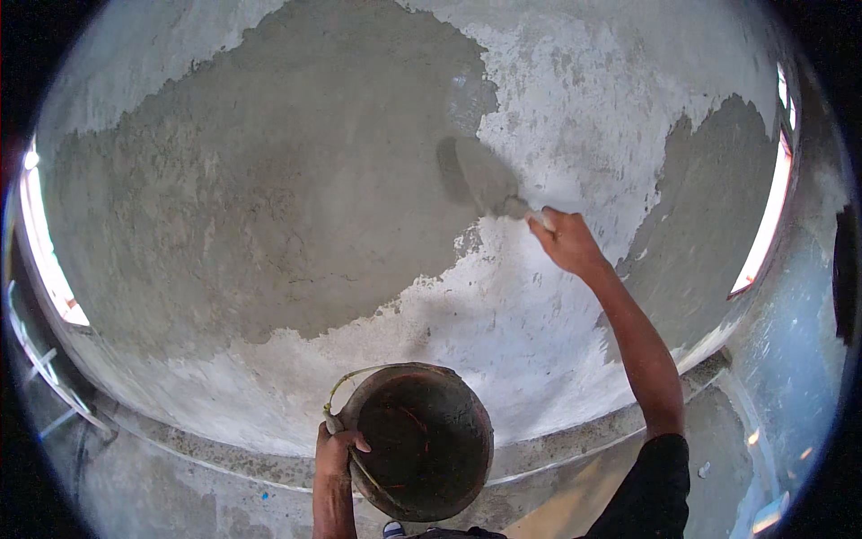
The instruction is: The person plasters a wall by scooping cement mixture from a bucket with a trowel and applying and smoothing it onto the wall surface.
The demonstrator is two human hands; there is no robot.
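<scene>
My right hand (pixel 567 241) is closed round the handle of a trowel (pixel 485 175), stretched out toward the wall. The trowel's grey blade lies against or very close to the plaster, at the border between a darker grey coat (pixel 296 180) and the pale wall (pixel 566 117). Low in front of me, my left hand (pixel 334 451) grips the thin looped handle of a dark round bucket (pixel 469 431). The bucket's mouth faces up. Its inside is dark, with a few reddish streaks, and I cannot make out how much it contains.
Bright window openings (pixel 54 242) (pixel 769 216) flank the wall at left and right. Another darker grey patch (pixel 709 207) covers the wall's right part. A low ledge (pixel 206 446) runs along the wall's foot. Pale bars (pixel 54 377) stand at the far left.
</scene>
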